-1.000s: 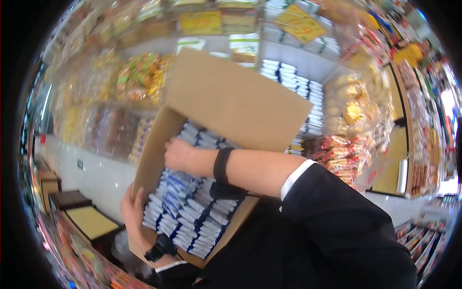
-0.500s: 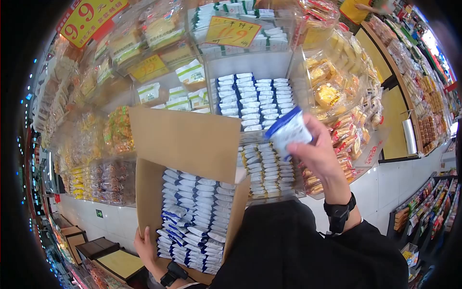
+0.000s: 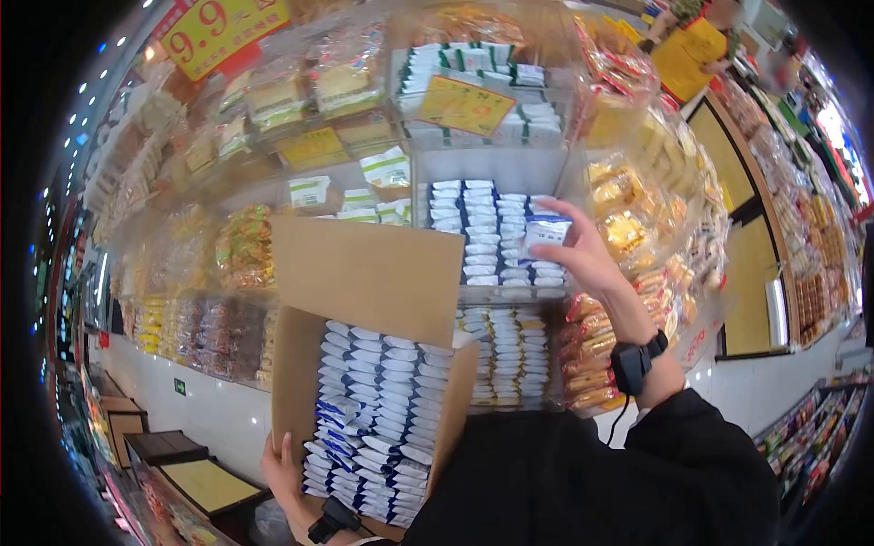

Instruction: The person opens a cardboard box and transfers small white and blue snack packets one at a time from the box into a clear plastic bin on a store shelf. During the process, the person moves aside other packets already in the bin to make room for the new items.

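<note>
My right hand [image 3: 583, 250] pinches a small white-and-blue packet [image 3: 547, 231] over the right side of a clear bin, where rows of similar packets [image 3: 478, 227] are stacked. Below and to the left is an open cardboard box [image 3: 364, 268] with its flap raised, filled with columns of white-and-blue packets [image 3: 378, 391]; some lie loose on top near its left side. My left hand [image 3: 284, 464] grips the box's lower left edge, its fingers partly hidden by the side.
Bins of packaged bread [image 3: 319, 82] and gold-wrapped packets [image 3: 505, 355] surround the box. Yellow price signs [image 3: 464, 105] hang in front. A person in a yellow apron [image 3: 687, 59] stands at the upper right. Black shelving [image 3: 810, 437] is at the lower right.
My right hand has moved the packet from in front of the bin to over its stacked rows. The view has shifted, while my left hand stays on the box.
</note>
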Action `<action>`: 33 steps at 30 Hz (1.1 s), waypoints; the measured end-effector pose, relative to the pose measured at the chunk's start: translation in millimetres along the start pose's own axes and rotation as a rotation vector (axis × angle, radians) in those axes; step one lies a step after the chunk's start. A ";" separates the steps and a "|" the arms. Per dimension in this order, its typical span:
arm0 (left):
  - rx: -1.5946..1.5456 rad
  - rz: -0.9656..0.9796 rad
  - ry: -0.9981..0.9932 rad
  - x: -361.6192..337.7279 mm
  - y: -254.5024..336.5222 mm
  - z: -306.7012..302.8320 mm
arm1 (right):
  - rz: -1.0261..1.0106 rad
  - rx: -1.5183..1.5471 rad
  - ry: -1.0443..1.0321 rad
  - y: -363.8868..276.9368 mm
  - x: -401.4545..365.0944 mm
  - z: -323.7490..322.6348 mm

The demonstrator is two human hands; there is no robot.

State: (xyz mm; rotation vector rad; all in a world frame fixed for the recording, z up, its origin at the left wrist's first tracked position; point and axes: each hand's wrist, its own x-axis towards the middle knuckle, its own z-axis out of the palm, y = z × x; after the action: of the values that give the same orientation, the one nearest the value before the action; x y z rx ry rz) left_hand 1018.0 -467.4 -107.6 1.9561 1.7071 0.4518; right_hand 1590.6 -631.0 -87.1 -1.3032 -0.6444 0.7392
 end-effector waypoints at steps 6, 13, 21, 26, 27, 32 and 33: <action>0.014 -0.041 0.018 -2.4 -5.1 -1.1 | -0.172 -0.698 -0.076 66.7 123.0 -33.0; -0.014 -0.068 0.019 5.2 -1.7 5.8 | -0.254 -1.153 -0.094 66.5 159.7 -23.0; -0.034 -0.084 -0.001 2.9 -0.3 6.3 | -0.215 -1.142 0.060 88.5 143.0 -36.9; -0.028 -0.089 0.024 1.0 5.6 5.2 | -0.254 -1.534 -0.180 78.4 149.3 -48.2; -0.058 -0.096 0.030 1.6 0.2 6.9 | -0.269 -1.495 -0.164 75.8 153.5 -48.5; -0.025 -0.116 0.040 0.8 -3.9 8.7 | -0.338 -1.347 -0.014 88.4 162.1 -52.7; 0.001 -0.108 0.049 1.5 -5.8 9.1 | -0.388 -1.337 0.008 91.5 164.0 -53.8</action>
State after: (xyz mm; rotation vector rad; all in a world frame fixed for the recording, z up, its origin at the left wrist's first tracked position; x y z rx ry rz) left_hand 1018.6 -466.8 -118.5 1.8568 1.8335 0.4628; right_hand 1722.9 -525.0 -184.3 -2.2546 -1.4473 -0.1337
